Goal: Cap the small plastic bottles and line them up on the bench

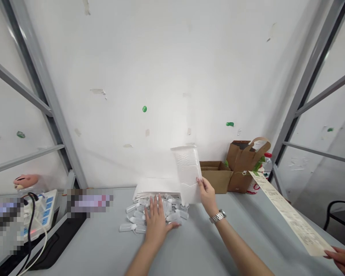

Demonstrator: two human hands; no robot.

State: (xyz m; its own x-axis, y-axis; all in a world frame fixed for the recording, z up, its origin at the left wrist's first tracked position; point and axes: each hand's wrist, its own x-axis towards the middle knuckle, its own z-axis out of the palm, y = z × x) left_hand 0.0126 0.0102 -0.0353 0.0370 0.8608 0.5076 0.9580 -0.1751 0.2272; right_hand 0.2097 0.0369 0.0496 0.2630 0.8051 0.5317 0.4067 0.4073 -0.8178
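Observation:
My left hand rests with fingers spread on a heap of small translucent plastic pieces, tube-like, several joined by thin loops; their exact kind is unclear. In my right hand, which wears a metal watch, a white bubble mailer is pinched by its right edge and held upright above the table. Its lower end hangs just behind the heap. Flat behind the heap lies a stack of white envelopes or mailers, partly covered by the hand and the held mailer.
Another person's hand holds a long printed paper strip at the right. An open cardboard box, a brown paper bag and a red-capped bottle stand behind. Left are a power strip, cables and a black mat.

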